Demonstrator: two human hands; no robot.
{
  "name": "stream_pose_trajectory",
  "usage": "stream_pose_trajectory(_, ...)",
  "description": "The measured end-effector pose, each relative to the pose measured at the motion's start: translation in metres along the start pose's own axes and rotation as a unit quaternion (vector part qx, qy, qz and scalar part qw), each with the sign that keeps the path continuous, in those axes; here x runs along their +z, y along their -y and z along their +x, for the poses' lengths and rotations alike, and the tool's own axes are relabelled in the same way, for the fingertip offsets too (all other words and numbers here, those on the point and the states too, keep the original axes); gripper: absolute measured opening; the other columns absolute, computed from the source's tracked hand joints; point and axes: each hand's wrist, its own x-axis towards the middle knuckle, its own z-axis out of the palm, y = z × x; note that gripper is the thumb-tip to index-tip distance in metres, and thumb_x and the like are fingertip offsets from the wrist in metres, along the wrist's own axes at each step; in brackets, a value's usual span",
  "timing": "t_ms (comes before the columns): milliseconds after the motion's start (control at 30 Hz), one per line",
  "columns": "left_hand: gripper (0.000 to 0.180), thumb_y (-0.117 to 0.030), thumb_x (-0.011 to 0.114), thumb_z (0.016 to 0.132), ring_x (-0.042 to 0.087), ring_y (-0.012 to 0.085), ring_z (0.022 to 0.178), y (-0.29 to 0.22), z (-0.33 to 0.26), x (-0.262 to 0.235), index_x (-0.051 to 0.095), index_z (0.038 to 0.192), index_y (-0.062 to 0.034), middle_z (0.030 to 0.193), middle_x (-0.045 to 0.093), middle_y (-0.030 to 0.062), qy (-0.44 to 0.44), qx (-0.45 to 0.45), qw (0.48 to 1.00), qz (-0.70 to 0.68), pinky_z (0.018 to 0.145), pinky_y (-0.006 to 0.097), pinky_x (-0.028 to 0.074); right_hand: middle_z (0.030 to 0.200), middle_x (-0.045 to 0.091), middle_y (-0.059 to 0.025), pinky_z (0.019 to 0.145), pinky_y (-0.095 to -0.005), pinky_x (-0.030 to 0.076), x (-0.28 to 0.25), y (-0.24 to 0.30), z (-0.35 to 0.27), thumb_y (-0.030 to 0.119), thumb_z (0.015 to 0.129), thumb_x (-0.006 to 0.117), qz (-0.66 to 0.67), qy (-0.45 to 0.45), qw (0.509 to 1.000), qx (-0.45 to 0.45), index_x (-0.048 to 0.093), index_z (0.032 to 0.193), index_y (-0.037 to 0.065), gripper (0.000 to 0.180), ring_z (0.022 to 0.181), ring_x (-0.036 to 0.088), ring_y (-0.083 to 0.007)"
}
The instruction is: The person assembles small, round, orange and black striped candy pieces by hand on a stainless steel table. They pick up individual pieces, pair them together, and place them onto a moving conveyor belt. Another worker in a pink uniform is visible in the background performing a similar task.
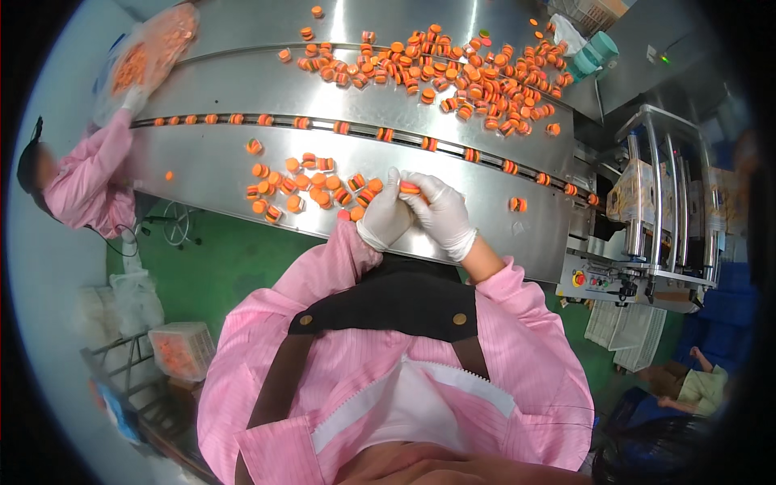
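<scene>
At the near edge of the steel table (501,234), my white-gloved left hand (386,218) and right hand (443,212) meet. Between their closed fingertips is a small orange burger-shaped candy (410,187) with coloured layers. The fingers partly cover it, and the left fingertips press in from the side. Just left of my hands lies a loose group of similar candies (307,181), some on their sides. One more candy (517,204) rests apart to the right of my right hand.
A narrow conveyor track (323,126) carries spaced candies across the table to a roller machine (671,202) at right. Beyond it spreads a large candy pile (485,81) near a teal container (596,53). At far left a co-worker (89,166) in pink holds a clear bag (153,52) of orange pieces.
</scene>
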Motion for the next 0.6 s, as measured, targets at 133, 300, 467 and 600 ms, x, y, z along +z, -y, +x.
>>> stream_pose_trajectory(133, 0.056, -0.048, 0.022, 0.100, 0.056, 0.0182, 0.096, -0.011, -0.007, -0.005, 0.054, 0.103, -0.0026, 0.099, 0.058, 0.0101, 0.000, 0.031, 0.995, 0.095, 0.089, 0.032, 0.045, 0.106, 0.064, -0.0103, 0.073, -0.0343, 0.051, 0.013, 0.004, -0.006, 0.018, 0.083, 0.062, -0.017, 0.015, 0.999, -0.030, 0.061, 0.108, 0.012, 0.026, 0.087, 0.063, -0.0290)
stream_pose_trajectory(300, 0.058, -0.050, 0.023, 0.099, 0.059, 0.0150, 0.086, -0.015, -0.009, -0.020, 0.056, 0.105, -0.0030, 0.093, 0.060, 0.0080, -0.045, 0.044, 0.968, 0.243, 0.078, 0.028, 0.049, 0.103, 0.065, -0.0110, 0.071, -0.0379, 0.051, 0.019, 0.002, -0.011, 0.019, 0.084, 0.059, -0.076, 0.021, 0.996, -0.034, 0.059, 0.112, 0.014, 0.028, 0.085, 0.063, -0.0306)
stream_pose_trajectory(467, 0.057, -0.053, 0.032, 0.097, 0.059, 0.0116, 0.079, -0.022, -0.016, -0.004, 0.057, 0.104, -0.0022, 0.091, 0.060, 0.0070, -0.076, 0.069, 0.926, 0.364, 0.071, 0.024, 0.050, 0.090, 0.065, -0.0168, 0.067, -0.0417, 0.050, 0.018, 0.011, -0.010, 0.023, 0.085, 0.058, -0.067, 0.052, 0.996, 0.014, 0.058, 0.113, 0.013, 0.030, 0.079, 0.063, -0.0343)
stream_pose_trajectory(600, 0.055, -0.051, 0.036, 0.096, 0.059, 0.0113, 0.082, -0.021, -0.017, -0.009, 0.057, 0.105, -0.0011, 0.093, 0.060, 0.0062, -0.071, 0.073, 0.927, 0.362, 0.072, 0.025, 0.050, 0.085, 0.063, -0.0210, 0.065, -0.0424, 0.049, 0.017, 0.006, -0.007, 0.024, 0.084, 0.058, -0.007, 0.110, 0.992, 0.061, 0.056, 0.117, 0.013, 0.035, 0.075, 0.062, -0.0371)
